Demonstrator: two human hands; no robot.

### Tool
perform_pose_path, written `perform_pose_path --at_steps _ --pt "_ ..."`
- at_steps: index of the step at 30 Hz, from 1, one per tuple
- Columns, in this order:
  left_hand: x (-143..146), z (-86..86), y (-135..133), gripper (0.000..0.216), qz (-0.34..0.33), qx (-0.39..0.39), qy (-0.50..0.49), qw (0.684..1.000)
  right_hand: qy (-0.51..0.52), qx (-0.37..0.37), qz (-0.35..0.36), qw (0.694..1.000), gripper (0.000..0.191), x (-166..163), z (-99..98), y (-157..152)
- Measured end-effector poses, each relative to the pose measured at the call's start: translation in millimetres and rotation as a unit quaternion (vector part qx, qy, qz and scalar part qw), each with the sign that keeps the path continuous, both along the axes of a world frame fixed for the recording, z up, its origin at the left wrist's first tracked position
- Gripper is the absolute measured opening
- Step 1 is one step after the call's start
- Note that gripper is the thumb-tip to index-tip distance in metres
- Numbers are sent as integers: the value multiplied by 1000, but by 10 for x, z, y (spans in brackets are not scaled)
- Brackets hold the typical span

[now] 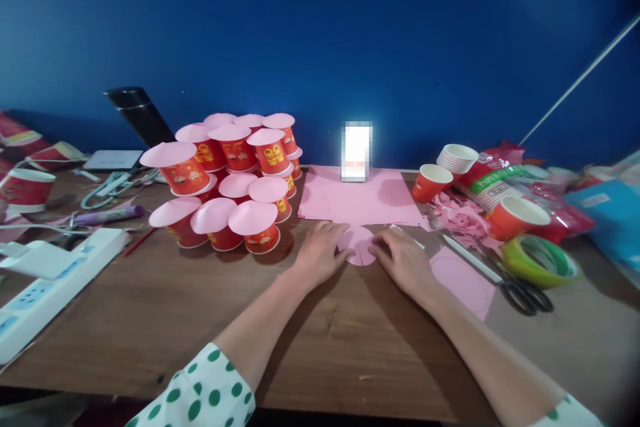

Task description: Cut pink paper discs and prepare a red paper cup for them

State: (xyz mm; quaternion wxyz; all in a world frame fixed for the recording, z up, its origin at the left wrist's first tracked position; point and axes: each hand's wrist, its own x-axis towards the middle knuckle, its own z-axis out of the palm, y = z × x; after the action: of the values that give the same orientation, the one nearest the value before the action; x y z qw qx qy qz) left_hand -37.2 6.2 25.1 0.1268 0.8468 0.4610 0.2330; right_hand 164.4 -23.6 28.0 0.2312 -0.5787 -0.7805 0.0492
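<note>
Both my hands rest on the wooden table [150, 320] around a small pink paper circle [361, 245]. My left hand [320, 250] lies on the circle's left side, fingers curled with their tips on the paper. My right hand [404, 257] presses the circle's right edge with bent fingers. Just behind the circle lies a stack of pink paper sheets [360, 197]. A cut pink sheet [463, 280] lies to the right of my right hand.
A pile of red paper cups capped with pink discs [230, 180] stands left of my hands. Scissors [525, 293], a green tape roll [540, 260], loose red cups [430, 181], pink scraps [463, 217] and packets sit at right. A white power strip [45, 280] lies at left; a lit phone [357, 151] leans on the blue wall.
</note>
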Motion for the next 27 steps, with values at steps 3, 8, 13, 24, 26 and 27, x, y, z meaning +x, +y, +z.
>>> perform_pose_path --at_steps 3,8,13,24,26,27 --pt "10 -16 -1 42 -20 -4 -2 1000 14 4 -7 1000 19 -15 8 -8" --pt "33 -34 -21 40 -14 17 -26 999 -11 12 -11 1000 31 -38 -8 -4" --pt "28 -53 -1 38 11 22 -41 999 -6 9 9 1000 22 -8 -29 -2" --pt "91 32 -25 53 47 -88 -282 954 308 -50 -33 950 32 -45 19 -12" --pt "129 49 -32 51 48 -192 -382 903 372 -70 -38 925 43 -41 28 -4" --pt "147 60 -36 50 45 -245 -420 873 395 -79 -39 914 47 -39 35 -2"
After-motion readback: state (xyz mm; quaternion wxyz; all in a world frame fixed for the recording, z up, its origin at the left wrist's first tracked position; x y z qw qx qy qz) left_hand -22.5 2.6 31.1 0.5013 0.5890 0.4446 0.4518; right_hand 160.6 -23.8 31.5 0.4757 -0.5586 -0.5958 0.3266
